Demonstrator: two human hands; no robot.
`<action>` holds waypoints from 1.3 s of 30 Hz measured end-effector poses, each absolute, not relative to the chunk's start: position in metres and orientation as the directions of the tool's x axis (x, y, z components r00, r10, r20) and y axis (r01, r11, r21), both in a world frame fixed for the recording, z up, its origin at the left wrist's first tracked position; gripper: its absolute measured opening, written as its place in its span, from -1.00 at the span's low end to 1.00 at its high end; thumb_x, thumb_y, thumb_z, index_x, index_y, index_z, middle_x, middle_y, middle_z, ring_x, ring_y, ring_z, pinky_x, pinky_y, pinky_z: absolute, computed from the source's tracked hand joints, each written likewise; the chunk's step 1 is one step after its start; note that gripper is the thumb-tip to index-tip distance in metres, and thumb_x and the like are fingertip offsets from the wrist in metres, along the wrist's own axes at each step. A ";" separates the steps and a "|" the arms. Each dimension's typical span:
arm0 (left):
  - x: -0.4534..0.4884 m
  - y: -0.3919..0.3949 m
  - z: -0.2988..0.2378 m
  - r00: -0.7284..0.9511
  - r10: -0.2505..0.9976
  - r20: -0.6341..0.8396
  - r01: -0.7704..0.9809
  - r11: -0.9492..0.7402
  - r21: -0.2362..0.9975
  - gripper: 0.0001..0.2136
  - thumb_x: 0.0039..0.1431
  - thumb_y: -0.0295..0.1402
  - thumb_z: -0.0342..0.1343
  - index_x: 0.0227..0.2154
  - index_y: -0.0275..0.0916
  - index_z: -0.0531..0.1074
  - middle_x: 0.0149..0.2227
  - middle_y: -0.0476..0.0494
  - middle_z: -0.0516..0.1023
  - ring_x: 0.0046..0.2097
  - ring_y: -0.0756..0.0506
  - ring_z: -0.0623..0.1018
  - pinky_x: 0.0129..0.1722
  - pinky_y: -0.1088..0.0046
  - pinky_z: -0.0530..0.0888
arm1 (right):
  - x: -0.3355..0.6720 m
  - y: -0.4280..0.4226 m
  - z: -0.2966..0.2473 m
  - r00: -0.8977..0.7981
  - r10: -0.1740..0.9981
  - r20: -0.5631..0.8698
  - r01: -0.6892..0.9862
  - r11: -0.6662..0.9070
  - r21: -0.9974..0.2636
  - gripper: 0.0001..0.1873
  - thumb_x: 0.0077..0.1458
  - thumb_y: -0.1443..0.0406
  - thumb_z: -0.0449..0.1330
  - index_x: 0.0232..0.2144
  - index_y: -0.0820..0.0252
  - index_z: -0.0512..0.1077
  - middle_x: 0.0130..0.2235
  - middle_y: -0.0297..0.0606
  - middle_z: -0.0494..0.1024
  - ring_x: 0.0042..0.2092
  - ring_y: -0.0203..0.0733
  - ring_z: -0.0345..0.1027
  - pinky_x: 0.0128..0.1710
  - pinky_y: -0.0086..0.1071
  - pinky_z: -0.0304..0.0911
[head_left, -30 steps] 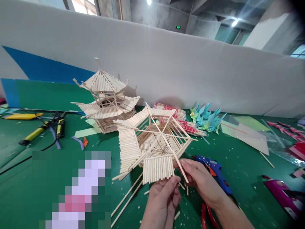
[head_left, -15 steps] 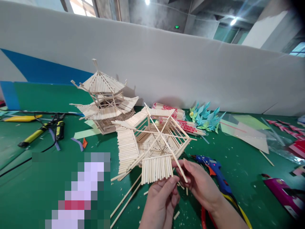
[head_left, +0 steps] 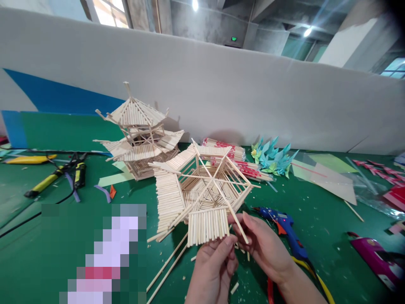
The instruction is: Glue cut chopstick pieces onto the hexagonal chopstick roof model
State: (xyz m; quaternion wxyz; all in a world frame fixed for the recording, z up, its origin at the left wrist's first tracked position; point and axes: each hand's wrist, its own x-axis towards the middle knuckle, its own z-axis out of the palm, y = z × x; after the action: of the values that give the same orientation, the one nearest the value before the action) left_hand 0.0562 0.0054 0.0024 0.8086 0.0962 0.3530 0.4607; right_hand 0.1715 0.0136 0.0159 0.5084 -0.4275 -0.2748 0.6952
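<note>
A half-roofed pavilion model (head_left: pixel 171 198) built of thin round wooden sticks stands before me, its open six-armed frame showing a latticed interior. My left hand (head_left: pixel 217 261) is closed in a pinch at the lower right edge of its front roof panel (head_left: pixel 207 227). Curled around that panel's right edge is my right hand (head_left: pixel 264 245), beneath a long roof beam (head_left: pixel 237 223) that sticks out over its fingers. The fingertips of both hands nearly meet, and whether a small loose stick lies between them is hidden.
A finished stick pagoda (head_left: pixel 136 143) stands behind left. Right of my hands lies a blue glue gun (head_left: pixel 284 226). Bagged stick bundles (head_left: pixel 249 166), blue folded-paper pieces (head_left: pixel 276 158), yellow-handled pliers (head_left: pixel 52 179) and a purple device (head_left: pixel 376 257) lie around. Loose sticks (head_left: pixel 167 264) are at front left.
Almost nothing differs. The view has shifted very slightly, and both hands keep their places at the front roof panel.
</note>
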 end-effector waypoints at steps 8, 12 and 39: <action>0.055 0.005 0.002 0.324 0.808 -0.492 -0.666 0.564 0.488 -0.83 -0.30 -0.37 0.29 -0.63 -0.37 0.47 -0.72 0.06 0.29 -0.68 0.17 0.19 -0.65 0.64 0.13 | 0.169 0.014 0.017 -0.105 0.941 -0.322 -0.485 -0.331 -0.810 -0.70 0.01 0.14 0.10 -0.38 0.25 0.49 -0.61 -0.43 0.17 -0.58 -0.44 -0.09 -0.56 -0.55 -0.03; 0.055 0.005 0.002 0.330 0.810 -0.485 -0.656 0.566 0.499 -0.84 -0.27 -0.37 0.28 -0.64 -0.36 0.44 -0.72 0.07 0.28 -0.68 0.16 0.20 -0.65 0.64 0.12 | 0.170 0.011 0.014 -0.086 0.941 -0.326 -0.476 -0.327 -0.817 -0.69 0.02 0.14 0.09 -0.35 0.25 0.48 -0.63 -0.44 0.15 -0.57 -0.42 -0.07 -0.55 -0.53 -0.01; 0.016 -0.031 -0.011 0.110 0.928 0.357 0.325 -0.373 0.869 -0.87 0.00 -0.46 0.03 -0.57 -0.23 0.44 -0.57 -0.12 0.40 -0.48 -0.06 0.36 -0.46 0.45 0.29 | 0.164 -0.053 -0.022 0.278 0.960 -0.044 -0.022 -0.040 -0.999 -0.66 0.00 0.10 0.07 -0.65 0.16 0.16 -0.61 -0.46 0.03 -0.55 -0.33 -0.12 -0.57 -0.42 -0.15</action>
State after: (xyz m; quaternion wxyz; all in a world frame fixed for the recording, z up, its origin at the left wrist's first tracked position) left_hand 0.0163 -0.0309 -0.0109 0.3140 0.6757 0.4635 0.4796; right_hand 0.1638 -0.0534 -0.0222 0.5585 -0.5717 -0.4101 0.4394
